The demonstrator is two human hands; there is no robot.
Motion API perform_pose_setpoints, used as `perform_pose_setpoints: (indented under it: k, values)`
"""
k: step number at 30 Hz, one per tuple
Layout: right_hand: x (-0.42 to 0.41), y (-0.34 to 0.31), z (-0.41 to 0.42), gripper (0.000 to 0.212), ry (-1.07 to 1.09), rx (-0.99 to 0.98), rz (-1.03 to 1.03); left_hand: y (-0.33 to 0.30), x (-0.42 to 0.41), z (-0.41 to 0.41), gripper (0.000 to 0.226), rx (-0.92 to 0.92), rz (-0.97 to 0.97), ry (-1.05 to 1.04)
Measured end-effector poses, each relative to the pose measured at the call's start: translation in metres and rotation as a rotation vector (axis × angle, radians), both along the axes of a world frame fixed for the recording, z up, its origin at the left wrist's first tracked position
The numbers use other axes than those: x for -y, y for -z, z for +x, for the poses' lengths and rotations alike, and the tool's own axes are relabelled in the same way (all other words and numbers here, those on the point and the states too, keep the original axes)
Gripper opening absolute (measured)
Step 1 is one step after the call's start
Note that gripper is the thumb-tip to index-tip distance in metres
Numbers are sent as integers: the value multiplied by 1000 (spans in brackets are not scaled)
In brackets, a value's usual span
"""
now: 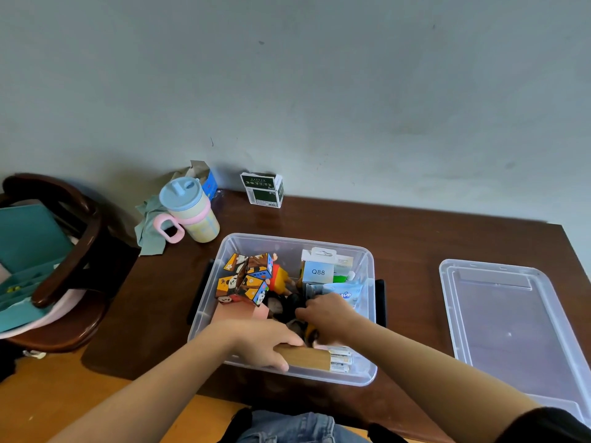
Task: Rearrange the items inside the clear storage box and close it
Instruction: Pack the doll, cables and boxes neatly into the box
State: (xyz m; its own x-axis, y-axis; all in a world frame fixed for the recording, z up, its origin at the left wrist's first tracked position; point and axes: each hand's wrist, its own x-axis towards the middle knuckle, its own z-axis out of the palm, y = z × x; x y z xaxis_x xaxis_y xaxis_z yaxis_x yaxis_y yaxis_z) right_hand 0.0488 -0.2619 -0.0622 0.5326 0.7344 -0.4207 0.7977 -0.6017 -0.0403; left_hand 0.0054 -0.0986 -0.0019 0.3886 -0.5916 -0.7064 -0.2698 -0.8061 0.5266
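From the head camera, the clear storage box [287, 244] sat open on the brown table [415, 238], near the person. Both hands were inside it. The left hand [265, 343] was curled around a brown paper pack [308, 358] at the near wall. The right hand [326, 311] reached down into dark things in the middle, and I could not tell what its fingers held. Panda picture cubes [244, 279] lay at the far left of the box, and a white Q88 box [318, 271] at the far right. The clear lid [511, 330] lay flat on the table, well apart to the right. A blue-lidded cup [192, 212] stood far left.
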Motion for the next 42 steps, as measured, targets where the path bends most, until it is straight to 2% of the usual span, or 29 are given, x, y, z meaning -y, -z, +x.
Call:
perform_pose_setpoints:
  k: [5,10,16,23,25,34,42]
  values:
    - [4,5,0,32,113,-31,77,1,-4,2,31,-37,26,-21]
    - [10,7,5,36,123,-111,122,3,-2,6,34,30,139,15]
    - [11,11,4,38,130,-190,138,3,9,4,35,-20,106,7]
    - [12,14,5,36,156,-218,171,-1,6,-1,34,221,199,121]
    - [13,13,5,37,155,-224,172,-3,6,5,35,235,215,153]
    - [13,9,6,38,149,-239,178,-8,0,26,37,-47,134,14]
    - [13,6,4,40,156,-239,154,-7,10,35,41,-201,188,127]
